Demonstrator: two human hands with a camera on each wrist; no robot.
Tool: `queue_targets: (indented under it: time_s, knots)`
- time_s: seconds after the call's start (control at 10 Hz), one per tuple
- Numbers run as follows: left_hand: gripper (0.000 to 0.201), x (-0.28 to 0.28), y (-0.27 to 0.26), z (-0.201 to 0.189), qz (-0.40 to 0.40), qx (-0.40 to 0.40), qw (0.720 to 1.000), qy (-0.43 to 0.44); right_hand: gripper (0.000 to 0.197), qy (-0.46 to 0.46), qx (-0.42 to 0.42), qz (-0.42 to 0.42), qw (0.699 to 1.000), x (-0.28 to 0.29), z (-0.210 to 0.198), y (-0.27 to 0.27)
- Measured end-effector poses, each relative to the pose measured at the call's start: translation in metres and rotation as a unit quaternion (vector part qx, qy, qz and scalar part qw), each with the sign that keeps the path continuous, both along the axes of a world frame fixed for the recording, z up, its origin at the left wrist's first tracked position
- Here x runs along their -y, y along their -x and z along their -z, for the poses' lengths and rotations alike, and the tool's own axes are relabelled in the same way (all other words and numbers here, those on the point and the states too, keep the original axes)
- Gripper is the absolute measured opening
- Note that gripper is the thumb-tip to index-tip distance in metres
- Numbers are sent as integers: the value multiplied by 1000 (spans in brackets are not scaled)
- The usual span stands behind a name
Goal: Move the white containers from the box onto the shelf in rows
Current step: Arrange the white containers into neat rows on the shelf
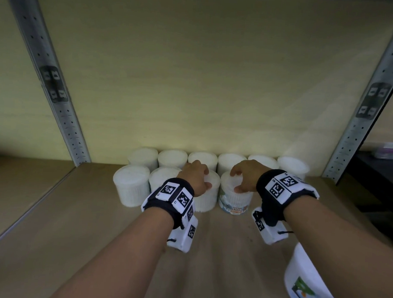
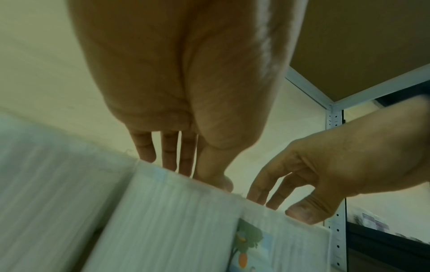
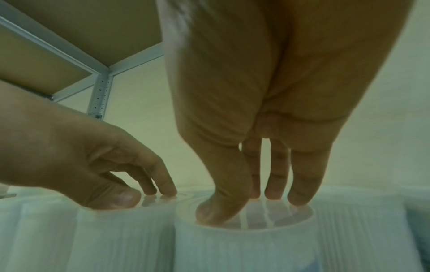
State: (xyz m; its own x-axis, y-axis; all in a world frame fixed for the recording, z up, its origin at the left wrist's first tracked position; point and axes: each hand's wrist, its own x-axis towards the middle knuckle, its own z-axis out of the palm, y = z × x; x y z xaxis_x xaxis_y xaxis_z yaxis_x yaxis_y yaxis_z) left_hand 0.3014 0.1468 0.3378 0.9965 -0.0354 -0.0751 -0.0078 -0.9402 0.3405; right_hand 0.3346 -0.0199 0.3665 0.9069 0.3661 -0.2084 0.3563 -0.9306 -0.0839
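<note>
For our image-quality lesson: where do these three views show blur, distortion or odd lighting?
Head view: wide lens splays the shelf uprights; dim light, back-row containers soft. Left wrist: motion blur smears the labelled container. Right wrist: greenish cast; fingertips of the right hand mirrored in the lid.
</note>
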Motion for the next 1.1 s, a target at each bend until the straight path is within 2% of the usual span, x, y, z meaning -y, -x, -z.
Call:
queue_targets:
  time_s: [0.2,0.3,0.4,0.5,0.6,0.7,0.9,1.1]
  knots:
    - [49,-4,2,-10,47,-29,998,1,57,3,0,-5,1000,2,-2,0]
    - [58,-5,1,-15,73,-60,996,-4,57,3,2,-8,1000,2,-2,1]
    - [56,-3,0,-17,62,-49,997,22,57,3,3,-8,1000,2,-3,0]
    - [48,1,-1,-10,23,11,1000,-2,57,6,6,-11,1000,1,-2,-1]
    - [53,5,-1,-2,-15,21,998,-53,57,7,4,-13,1000,2,-1,0]
    - [53,6,-3,4,-18,39,997,-67,57,8,5,-15,1000,2,-1,-1]
    - [51,4,-5,2,7,18,998,-59,56,11,10,-20,1000,1,0,-6]
    - [54,-1,-6,-6,60,-41,997,2,56,9,9,-18,1000,2,2,-5]
